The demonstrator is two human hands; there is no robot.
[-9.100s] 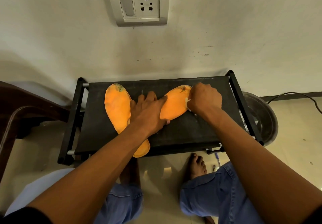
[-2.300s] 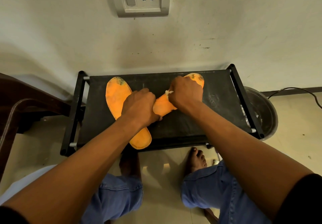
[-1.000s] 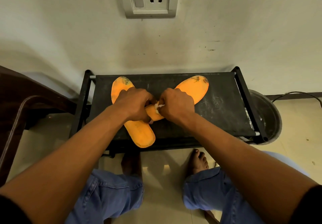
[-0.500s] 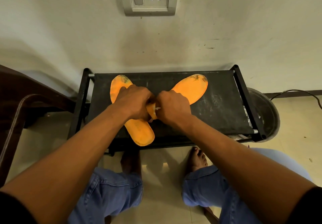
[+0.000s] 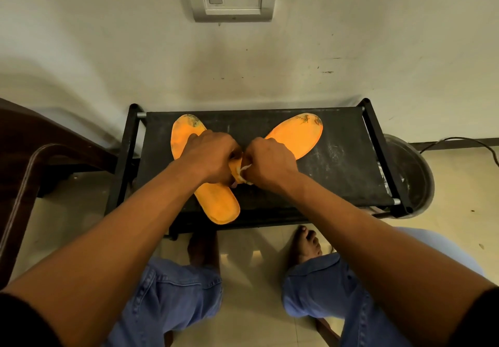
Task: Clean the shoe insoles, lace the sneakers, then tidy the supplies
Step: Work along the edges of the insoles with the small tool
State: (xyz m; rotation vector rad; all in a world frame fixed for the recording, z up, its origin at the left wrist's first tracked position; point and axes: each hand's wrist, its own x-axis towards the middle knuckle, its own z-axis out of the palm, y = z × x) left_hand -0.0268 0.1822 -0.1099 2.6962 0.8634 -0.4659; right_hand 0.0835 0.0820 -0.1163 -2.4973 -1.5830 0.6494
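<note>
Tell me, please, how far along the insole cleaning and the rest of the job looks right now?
Early. Both orange insoles, left insole and right insole, lie on the black stand with dark grime at their toes. The right hand rubs a white wipe at the right insole's heel while the left hand steadies it. No sneakers or laces in view; lacing and tidying remain.
</note>
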